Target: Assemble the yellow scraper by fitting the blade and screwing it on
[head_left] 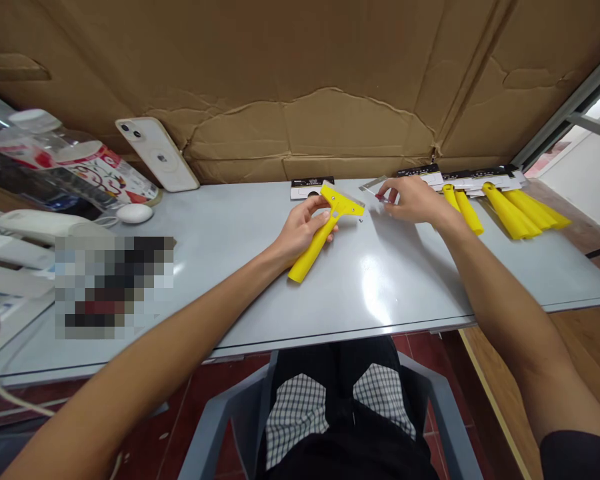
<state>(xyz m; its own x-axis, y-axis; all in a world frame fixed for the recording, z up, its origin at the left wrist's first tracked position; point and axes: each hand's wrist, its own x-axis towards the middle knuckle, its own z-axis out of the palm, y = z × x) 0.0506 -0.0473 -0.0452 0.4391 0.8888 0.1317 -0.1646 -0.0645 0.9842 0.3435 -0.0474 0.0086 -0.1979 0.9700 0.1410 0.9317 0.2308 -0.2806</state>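
Observation:
My left hand [310, 230] is closed around the handle of a yellow scraper [314, 250], its wide head tilted up and to the right. Two small screws show on that head. A tiny loose piece, perhaps a screw, [361, 220] lies just below the head's right corner. To the right, my right hand [407, 199] is closed, thumb and fingertips pinched at a thin, shiny blade-like strip [375, 183]. The fingers hide part of this strip. Behind the scraper, a black-and-white card [310, 188] lies on the grey-white table [260, 313].
Several yellow scrapers [515, 213] with black-and-white cards lie at the right. On the left are a phone [157, 155] leaning on the cardboard wall [240, 80], a large plastic bottle [95, 170], a white mouse [135, 213] and a pale cable [5, 393].

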